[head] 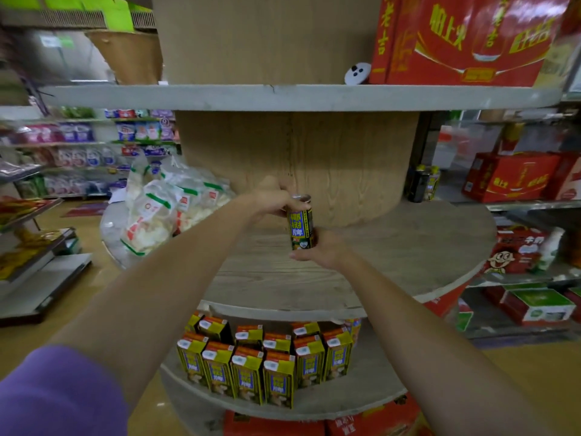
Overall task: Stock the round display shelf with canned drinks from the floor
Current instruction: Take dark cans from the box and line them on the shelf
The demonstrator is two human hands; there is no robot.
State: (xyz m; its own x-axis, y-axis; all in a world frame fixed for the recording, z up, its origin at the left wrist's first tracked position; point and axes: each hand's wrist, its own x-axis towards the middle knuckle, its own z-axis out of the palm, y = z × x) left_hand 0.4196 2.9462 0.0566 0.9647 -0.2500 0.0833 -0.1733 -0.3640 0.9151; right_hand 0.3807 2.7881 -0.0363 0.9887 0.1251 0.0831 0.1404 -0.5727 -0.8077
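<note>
A person's left hand (pixel 272 198) curls over the top of a slim yellow-and-black drink can (pixel 301 224), fingers closed round its rim, while the right hand (pixel 319 248) cups the can's base from below, fingers wrapped round the bottom. The can is held upright between the two hands, above the middle tier (pixel 393 256) of a round wooden display shelf and directly in front of the shelf's wood-grain central column (pixel 314 158); whether its base touches the board cannot be told. On the same tier, to the right of the column, two more cans (pixel 424 184) stand against the column's edge. To the column's left, clear bags of white snacks (pixel 166 209) are heaped on that tier. On the tier below the can, yellow drink cartons (pixel 267 363) stand in close rows. On the tier above, to the right of the column, sits a large red gift carton (pixel 465 39) with a small white round object (pixel 356 73) just beside it. Red boxes (pixel 512 176) fill store shelving well to the right of the column, and packaged goods (pixel 94 146) line aisle shelves well to its left. A purple sleeve (pixel 56 394) shows at the lower left.
</note>
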